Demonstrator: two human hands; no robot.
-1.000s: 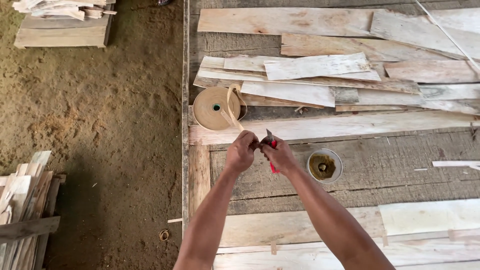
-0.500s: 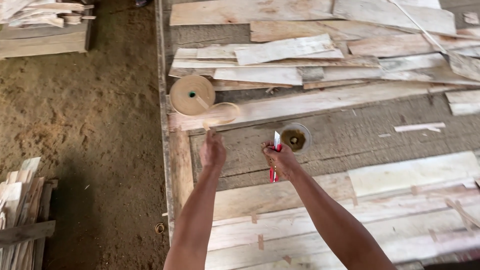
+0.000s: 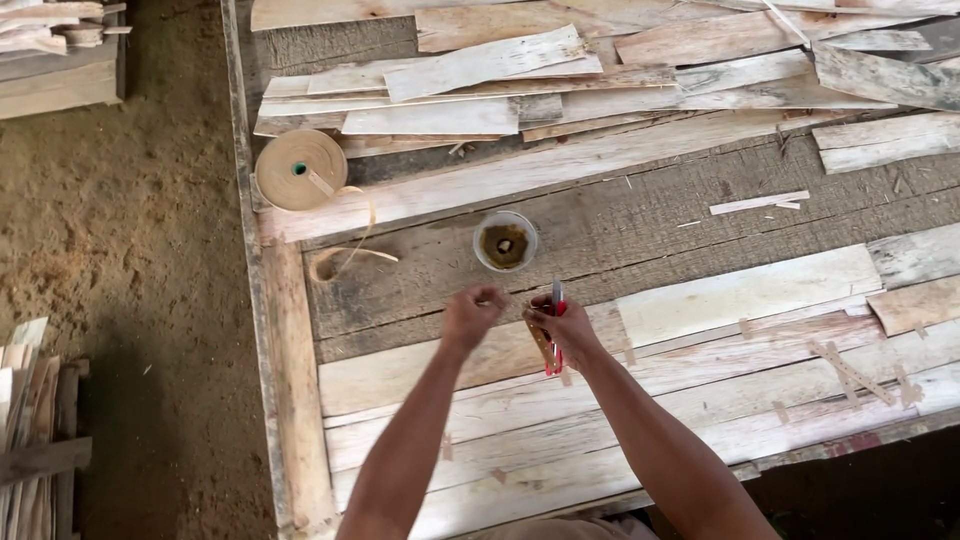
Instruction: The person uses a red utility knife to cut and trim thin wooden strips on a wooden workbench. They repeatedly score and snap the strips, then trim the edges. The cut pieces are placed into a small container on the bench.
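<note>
Both hands over the bench, red cutter in my right and a bit of brown tape strip between them.

My right hand (image 3: 566,335) is wrapped tight around the red-handled cutter (image 3: 556,330), blade poking up toward the little round cup (image 3: 505,241) of dark gunk just past my knuckles. My left hand (image 3: 472,313) sits just beside it, fingers curled in and pinched at the tips; can't really tell what they've got, it's too small. A short brown tape strip (image 3: 541,345) hangs by my right palm. The tape roll (image 3: 300,170) is well off to the left, its loose tail curling on the wooden table (image 3: 640,215), with veneer sheets (image 3: 740,295) under my arms.
</note>
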